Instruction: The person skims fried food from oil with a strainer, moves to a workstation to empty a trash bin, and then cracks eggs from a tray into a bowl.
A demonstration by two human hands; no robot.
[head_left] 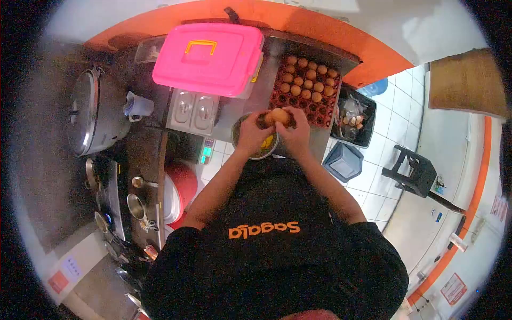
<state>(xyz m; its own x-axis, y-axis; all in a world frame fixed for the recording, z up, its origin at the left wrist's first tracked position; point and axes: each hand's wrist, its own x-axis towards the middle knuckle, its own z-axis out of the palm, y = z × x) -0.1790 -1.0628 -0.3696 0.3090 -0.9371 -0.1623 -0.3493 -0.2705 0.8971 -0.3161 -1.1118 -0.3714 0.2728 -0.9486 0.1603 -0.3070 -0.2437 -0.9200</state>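
Room: white tiled floor (392, 114), curved orange band along the wall (298, 21) behind the counter, a second orange stripe low on the right. Dark steel counter (242, 109) runs across the top of the view, with a side run down the left.

On the counter, big to small: pink lidded box (209, 57) with yellow handle at back centre; large steel pot (93, 112) with lid at left; red egg tray (308, 88) right of the box, rear rows filled with brown eggs, front cells bare; two small lidded steel containers (193, 111) just in front of the box; grey jug (137, 105) between pot and containers; small scale with lit display (206, 151) by the front edge.

Floor: black bin (353, 118) holding shells, right of the counter; grey bin (343, 161) just in front of it; black stool (413, 172) further right.

Steel bowl (257, 143) sits on the counter directly under both hands, yolk visible inside.

Egg (280, 116): brown, held above the bowl's far rim, between the two hands, just in front of the tray.

Left hand (252, 132): fingers curled round the egg's left end, closed on it.
Right hand (295, 132): fingers wrapped on the egg's right end, also closed on it. Hands nearly touching each other. Can't tell if the shell is cracked.
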